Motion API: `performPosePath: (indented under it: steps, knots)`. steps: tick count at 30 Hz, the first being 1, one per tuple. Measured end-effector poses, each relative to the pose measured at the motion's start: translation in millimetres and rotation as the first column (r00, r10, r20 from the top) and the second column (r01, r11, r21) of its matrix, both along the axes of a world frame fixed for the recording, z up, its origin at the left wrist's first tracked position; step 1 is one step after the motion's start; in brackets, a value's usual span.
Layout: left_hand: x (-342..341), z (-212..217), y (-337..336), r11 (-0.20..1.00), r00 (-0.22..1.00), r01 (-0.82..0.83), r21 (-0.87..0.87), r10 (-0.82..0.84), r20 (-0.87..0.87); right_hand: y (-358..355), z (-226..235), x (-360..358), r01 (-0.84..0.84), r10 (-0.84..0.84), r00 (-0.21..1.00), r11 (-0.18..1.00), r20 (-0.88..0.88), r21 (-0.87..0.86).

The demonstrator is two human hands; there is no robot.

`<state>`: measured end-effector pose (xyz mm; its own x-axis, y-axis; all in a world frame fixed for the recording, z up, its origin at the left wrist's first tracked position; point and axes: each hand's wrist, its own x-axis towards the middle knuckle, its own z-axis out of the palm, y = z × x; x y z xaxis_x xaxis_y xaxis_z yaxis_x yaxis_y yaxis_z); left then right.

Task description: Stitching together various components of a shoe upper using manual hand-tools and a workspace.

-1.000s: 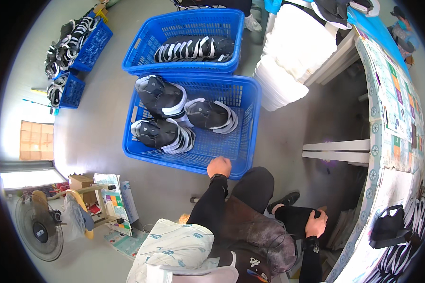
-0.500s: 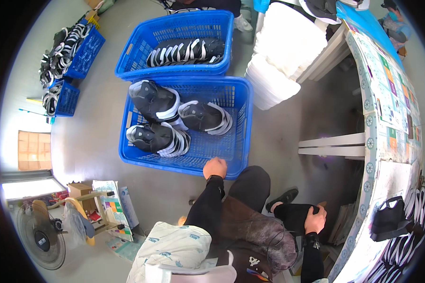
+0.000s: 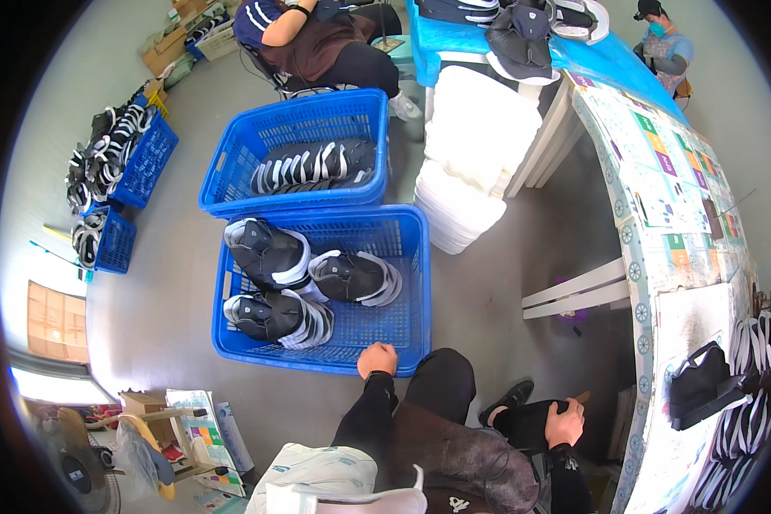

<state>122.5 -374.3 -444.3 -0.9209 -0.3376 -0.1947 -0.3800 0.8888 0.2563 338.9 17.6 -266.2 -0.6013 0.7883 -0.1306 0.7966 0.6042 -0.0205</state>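
My left hand [image 3: 377, 360] is closed at the near rim of a blue plastic crate [image 3: 270, 355], its fingertips curled out of sight. Inside that crate are stacks of black shoe uppers with white-grey edges: one at the back left [image 3: 267, 254], one at the front left [image 3: 276, 318], one in the middle [image 3: 355, 278]. My right hand [image 3: 565, 422] lies over my bent right knee, thumb apart from the fingers, with nothing visible in it. Just behind, a second blue crate [image 3: 231, 203] holds a row of black and white uppers [image 3: 313, 167].
White stacked sheets [image 3: 480, 128] stand right of the crates. A long worktable [image 3: 694, 265] on the right carries a black upper [image 3: 701, 387] and rows of black-and-white pieces. A fan [image 3: 73, 467] is at lower left. A seated person [image 3: 317, 38] is behind the crates, another [image 3: 664, 51] far right.
My view has tilted upward, so the crates sit lower in the picture and more of the seated person shows. My hands stay at the crate rim and on the knee.
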Motion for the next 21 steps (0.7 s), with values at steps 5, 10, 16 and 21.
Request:
performPosePath:
  steps: [5, 10, 16, 21]
  knots:
    - [0.7, 1.0, 0.0, 1.000, 1.000, -0.002, 0.007, 0.002, 0.006, 1.5, -2.5, 3.2, -0.003, 0.003, 1.000, 1.000, -0.009, 0.009]
    - [0.4, 2.6, -0.1, 1.000, 1.000, 0.009, -0.001, -0.009, -0.019, 0.6, -1.5, 1.0, -0.019, 0.019, 1.000, 1.000, -0.011, 0.010]
    - [-0.5, 2.4, -0.1, 1.000, 1.000, 0.006, -0.007, -0.006, 0.023, -0.8, -0.4, -2.0, -0.003, 0.003, 1.000, 1.000, 0.010, -0.001]
    - [-0.3, 1.5, -0.7, 1.000, 1.000, 0.016, -0.015, -0.015, 0.026, -2.1, 1.9, -2.1, -0.019, 0.019, 1.000, 1.000, -0.010, 0.004]
